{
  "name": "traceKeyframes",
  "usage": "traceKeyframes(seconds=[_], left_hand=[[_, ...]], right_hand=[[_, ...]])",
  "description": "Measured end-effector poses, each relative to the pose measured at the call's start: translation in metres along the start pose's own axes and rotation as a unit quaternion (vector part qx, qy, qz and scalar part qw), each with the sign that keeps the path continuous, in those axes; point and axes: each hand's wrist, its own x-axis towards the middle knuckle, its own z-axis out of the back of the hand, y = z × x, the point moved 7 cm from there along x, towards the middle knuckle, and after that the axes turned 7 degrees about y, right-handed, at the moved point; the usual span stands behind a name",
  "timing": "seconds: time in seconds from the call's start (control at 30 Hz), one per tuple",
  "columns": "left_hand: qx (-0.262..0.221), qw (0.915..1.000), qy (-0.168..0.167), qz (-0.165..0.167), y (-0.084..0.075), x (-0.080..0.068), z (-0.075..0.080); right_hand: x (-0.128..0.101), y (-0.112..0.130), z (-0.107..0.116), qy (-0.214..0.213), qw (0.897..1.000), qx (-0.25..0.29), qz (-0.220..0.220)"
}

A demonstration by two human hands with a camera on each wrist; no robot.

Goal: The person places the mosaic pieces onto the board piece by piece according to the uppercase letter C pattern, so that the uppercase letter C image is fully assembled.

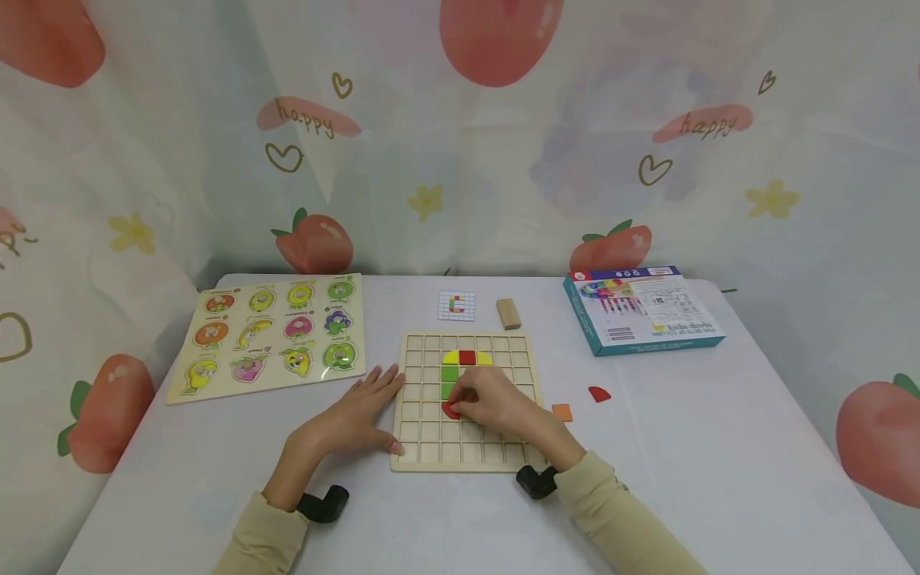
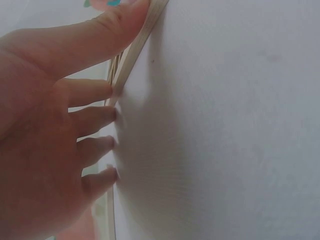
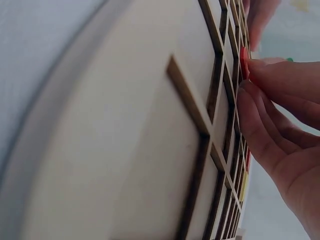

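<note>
A wooden grid board [image 1: 420, 457] lies on the table. My right hand [image 1: 496, 397] reaches over it, thumb and fingertips pinching a red rounded tile [image 1: 449, 410] at a cell below two green square tiles [image 1: 449, 382]. In the right wrist view the red tile [image 3: 244, 63] stands slightly above the grid at the fingertips. The row above holds a red square tile [image 1: 467, 358] between two yellow quarter-round tiles [image 1: 450, 358]. My left hand [image 1: 355, 415] lies with fingers spread at the board's left edge, its thumb [image 2: 120, 22] touching the wooden rim.
An orange square tile [image 1: 562, 412] and a red quarter-round tile [image 1: 600, 394] lie right of the board. Behind it are a pattern card [image 1: 456, 306] and a wooden block [image 1: 508, 314]. A fruit puzzle board [image 1: 273, 327] is at left, a boxed set [image 1: 647, 311] at right.
</note>
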Motion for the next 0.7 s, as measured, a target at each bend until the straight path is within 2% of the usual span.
traceKeyframes(seconds=[0.4,0.7], left_hand=[[0.001,1.0,0.0,0.001,-0.002,-0.001,0.001],[-0.004,1.0,-0.005,-0.004,-0.003,-0.003,0.001]], right_hand=[[-0.002,0.002,-0.002,0.012,1.0,-0.014,0.003],[-0.015,0.0,0.006,-0.007,1.0,0.002,0.004]])
